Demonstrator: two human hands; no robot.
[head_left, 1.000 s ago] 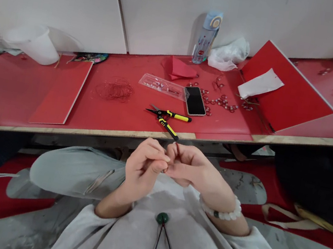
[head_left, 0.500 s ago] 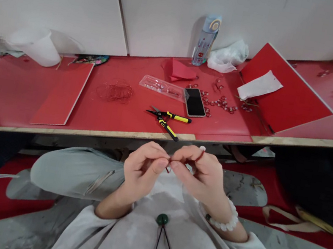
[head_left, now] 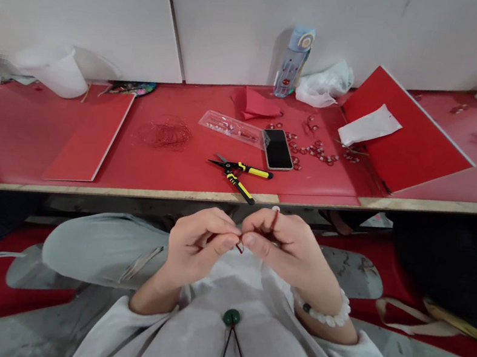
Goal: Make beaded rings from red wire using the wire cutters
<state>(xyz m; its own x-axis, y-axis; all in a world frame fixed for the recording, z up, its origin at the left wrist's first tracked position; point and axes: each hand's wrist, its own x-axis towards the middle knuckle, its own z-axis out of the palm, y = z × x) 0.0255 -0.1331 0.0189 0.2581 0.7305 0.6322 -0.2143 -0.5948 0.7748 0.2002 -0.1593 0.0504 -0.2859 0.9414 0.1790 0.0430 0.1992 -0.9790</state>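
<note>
Just in front of my chest, my left hand and my right hand meet, thumbs against index fingers. Between the fingertips both pinch a short red cord, whose small loop hangs below. Most of the cord is hidden by the fingers. Around my right index finger sits a red cord ring with a white bead on top. A pale beaded bracelet circles my right wrist. Beyond my hands, yellow-and-black cutters lie with their handles spread near the table edge.
The red table carries a tangle of red cord, a clear bead tray, a phone and several small beaded rings. Behind stand a water bottle and a plastic bag. A red board leans right.
My left hand has shifted slightly left and down. My right hand has turned a little, its index finger moving left. Both still pinch the cord, and more of its loop shows.
</note>
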